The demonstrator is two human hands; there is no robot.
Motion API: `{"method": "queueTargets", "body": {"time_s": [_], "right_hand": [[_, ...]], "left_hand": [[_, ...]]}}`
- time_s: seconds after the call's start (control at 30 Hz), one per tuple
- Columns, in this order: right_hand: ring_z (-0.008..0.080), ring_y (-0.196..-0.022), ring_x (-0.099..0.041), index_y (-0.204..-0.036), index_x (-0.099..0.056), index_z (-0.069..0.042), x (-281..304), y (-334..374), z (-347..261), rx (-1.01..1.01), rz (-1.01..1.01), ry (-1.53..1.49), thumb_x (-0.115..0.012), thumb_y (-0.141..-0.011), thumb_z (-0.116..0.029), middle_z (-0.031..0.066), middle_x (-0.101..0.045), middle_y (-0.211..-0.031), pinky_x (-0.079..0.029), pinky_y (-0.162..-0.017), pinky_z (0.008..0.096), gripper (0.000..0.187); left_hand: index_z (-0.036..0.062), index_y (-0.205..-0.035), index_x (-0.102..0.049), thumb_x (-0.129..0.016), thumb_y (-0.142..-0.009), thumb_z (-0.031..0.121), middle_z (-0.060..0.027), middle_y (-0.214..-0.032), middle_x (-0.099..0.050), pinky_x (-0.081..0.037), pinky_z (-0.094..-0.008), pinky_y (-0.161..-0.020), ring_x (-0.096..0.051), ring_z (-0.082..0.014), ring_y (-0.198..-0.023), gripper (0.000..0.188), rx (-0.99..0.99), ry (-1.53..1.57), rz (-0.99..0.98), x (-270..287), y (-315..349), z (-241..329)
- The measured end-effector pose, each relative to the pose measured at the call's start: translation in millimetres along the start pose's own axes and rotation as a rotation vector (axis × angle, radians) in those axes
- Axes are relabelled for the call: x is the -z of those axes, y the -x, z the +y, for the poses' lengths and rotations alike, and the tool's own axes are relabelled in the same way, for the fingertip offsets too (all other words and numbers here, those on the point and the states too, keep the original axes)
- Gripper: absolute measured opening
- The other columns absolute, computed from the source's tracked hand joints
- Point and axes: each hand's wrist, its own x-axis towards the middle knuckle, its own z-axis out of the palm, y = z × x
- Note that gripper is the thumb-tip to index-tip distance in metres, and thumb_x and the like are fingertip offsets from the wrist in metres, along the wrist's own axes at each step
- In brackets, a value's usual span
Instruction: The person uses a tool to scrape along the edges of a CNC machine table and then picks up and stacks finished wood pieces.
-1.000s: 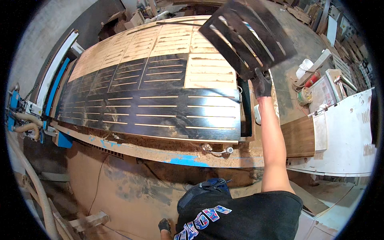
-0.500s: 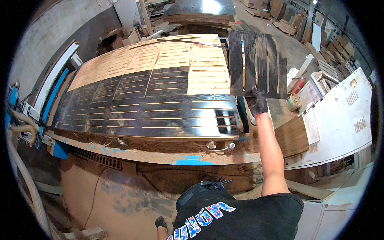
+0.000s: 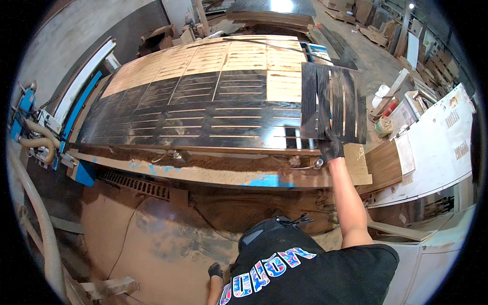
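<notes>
My right hand [image 3: 331, 148], in a dark glove, is closed on the near edge of a black slotted wood panel [image 3: 322, 101]. The panel is dusted with sawdust and overlaps the right end of a large machine bed. Several more black slotted panels [image 3: 185, 120] lie side by side on that bed, in front of a strip of bare pale board [image 3: 203, 58] with grooves cut in it. Low beside my body hangs my left hand [image 3: 215, 270], also gloved. It touches no panel, and its fingers are too small and foreshortened to make out.
A thin dark strip [image 3: 274, 46] lies across the pale board. Blue machine parts and hoses [image 3: 40, 133] stand at the left. On the right are a white panel [image 3: 432, 147], a brown board [image 3: 381, 165] and a tub [image 3: 383, 125]. Stacked dark sheets [image 3: 269, 19] stand behind.
My right hand has drawn the slotted panel nearer, and it now overlaps the bed's right end. The view has shifted a little. My left hand still hangs low.
</notes>
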Motion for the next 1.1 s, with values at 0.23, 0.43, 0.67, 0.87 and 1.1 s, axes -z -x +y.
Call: {"method": "queueTargets", "body": {"time_s": [0.23, 0.43, 0.67, 0.87, 1.1], "right_hand": [[0.0245, -0.118, -0.05, -0.131, -0.048, -0.014, 46, 62, 68, -0.181, 0.143, -0.034, -0.057, -0.088, -0.008, 0.007, -0.053, -0.129, -0.04, -0.102, 0.0395, 0.044], [0.0222, -0.112, -0.054, -0.128, -0.051, -0.014, 69, 84, 124, -0.277, 0.309, -0.085, -0.055, -0.088, -0.002, 0.0049, -0.056, -0.125, -0.045, -0.097, 0.0354, 0.042], [0.0218, -0.115, -0.051, -0.131, -0.047, -0.01, 53, 91, 142, -0.347, 0.41, -0.171, -0.05, -0.091, -0.002, 0.0062, -0.055, -0.126, -0.041, -0.101, 0.036, 0.041], [0.0211, -0.109, -0.055, -0.128, -0.05, -0.013, 54, 88, 141, -0.331, 0.482, -0.162, -0.052, -0.09, -0.001, 0.0055, -0.058, -0.12, -0.046, -0.095, 0.0364, 0.04], [0.0227, -0.103, -0.057, -0.121, -0.053, -0.014, 63, 91, 135, -0.393, 0.431, -0.076, -0.061, -0.087, -0.007, 0.0058, -0.06, -0.115, -0.049, -0.086, 0.0366, 0.036]], "left_hand": [[0.015, -0.073, -0.056, -0.06, -0.081, 0.028, -0.0046, -0.066, -0.056, -0.032, -0.0332, -0.04, -0.047, -0.021, -0.046, 0.016, 0.004, -0.047, -0.001, 47, 2, 0], [0.0154, -0.07, -0.054, -0.06, -0.081, 0.029, -0.0044, -0.067, -0.056, -0.032, -0.0323, -0.04, -0.047, -0.0207, -0.046, 0.019, -0.059, -0.04, -0.017, 44, -1, 31], [0.0146, -0.075, -0.058, -0.065, -0.08, 0.028, -0.0048, -0.063, -0.055, -0.031, -0.0347, -0.04, -0.045, -0.0211, -0.045, 0.016, -0.118, -0.088, -0.042, 18, 18, 73], [0.0136, -0.096, -0.064, -0.059, -0.083, 0.015, -0.0024, -0.066, -0.058, -0.035, -0.0302, -0.04, -0.045, -0.0144, -0.045, 0.014, -0.125, -0.065, -0.062, 5, 22, 93], [0.0129, -0.088, -0.063, -0.058, -0.082, 0.019, -0.0032, -0.064, -0.057, -0.035, -0.0308, -0.042, -0.045, -0.0153, -0.046, 0.01, -0.119, -0.217, -0.111, -7, 13, 104]]}}
